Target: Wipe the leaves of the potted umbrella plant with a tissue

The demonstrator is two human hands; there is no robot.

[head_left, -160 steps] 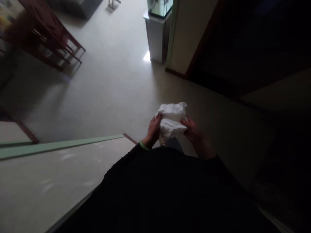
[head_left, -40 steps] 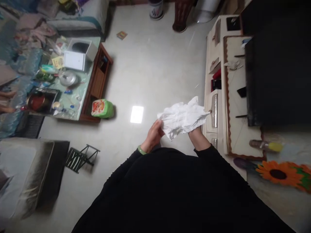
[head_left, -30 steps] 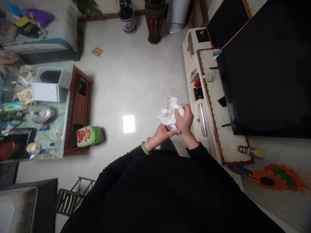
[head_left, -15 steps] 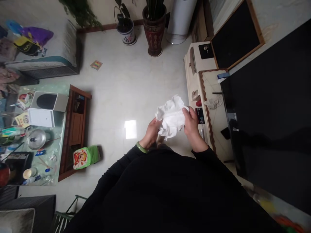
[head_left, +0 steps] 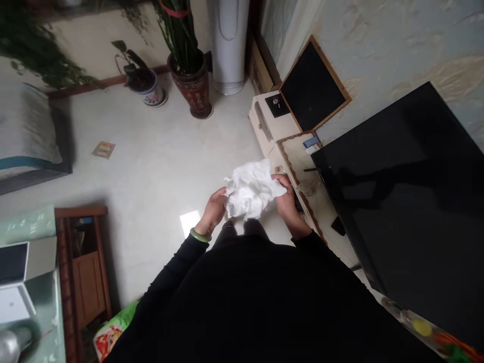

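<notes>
A crumpled white cloth [head_left: 251, 189] stretches between my two hands in front of my body. My left hand [head_left: 215, 207], with a green bangle [head_left: 200, 235] at its wrist, pinches the cloth's left edge. On the other side, my right hand [head_left: 285, 199] grips the right edge, its thumb on top. The fingertips under the cloth are hidden. Just beyond my right hand stands a low cream cabinet [head_left: 260, 123], partly covered by the cloth and the hand.
At right a large black television [head_left: 401, 201] stands on the cabinet, near a framed blackboard [head_left: 313, 83]. Potted plants [head_left: 192, 93] and a white upright unit [head_left: 229, 50] line the far wall. A glass-topped table [head_left: 41, 277] is at lower left; a small colourful card [head_left: 103, 149] lies on the floor.
My view has turned, so the table slides out at lower left and more of the television shows. The cloth looks more bunched and raised in the middle; both hands still hold it.
</notes>
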